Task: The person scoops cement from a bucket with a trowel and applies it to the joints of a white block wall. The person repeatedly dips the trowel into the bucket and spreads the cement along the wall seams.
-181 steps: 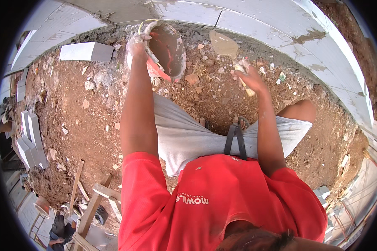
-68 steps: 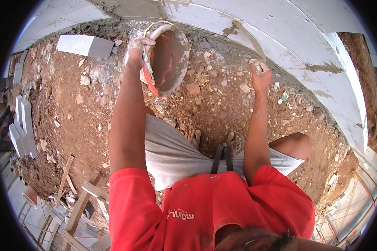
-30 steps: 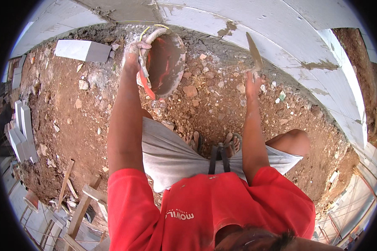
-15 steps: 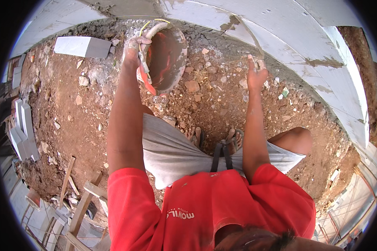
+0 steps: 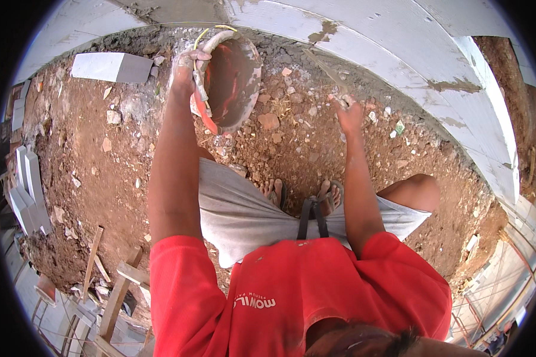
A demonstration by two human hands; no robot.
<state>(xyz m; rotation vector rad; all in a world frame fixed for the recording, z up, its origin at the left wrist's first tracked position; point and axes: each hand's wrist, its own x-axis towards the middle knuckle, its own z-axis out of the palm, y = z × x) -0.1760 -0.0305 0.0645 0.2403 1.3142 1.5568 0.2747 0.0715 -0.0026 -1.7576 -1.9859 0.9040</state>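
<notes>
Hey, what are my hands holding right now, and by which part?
The left hand grips the bucket at its left edge; the right hand holds the trowel by its handle.

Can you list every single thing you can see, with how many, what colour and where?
bucket: one, orange with grey smears, upper left of centre
trowel: one, grey, near the wall's foot
wall: one, white with grey patches, across top and right
loose block: one, white, left of the bucket
stacked blocks: several, white, far left
wood pieces: several, brown, lower left
stones: many, mostly pale, scattered about
soil: one stretch, brown, underfoot
shirt: one, red, bottom middle
legwear: one, grey, centre
sandals: two, dark, centre
left hand: one, mortar-smeared, gripping the bucket
right hand: one, mortar-smeared, gripping the trowel
</notes>
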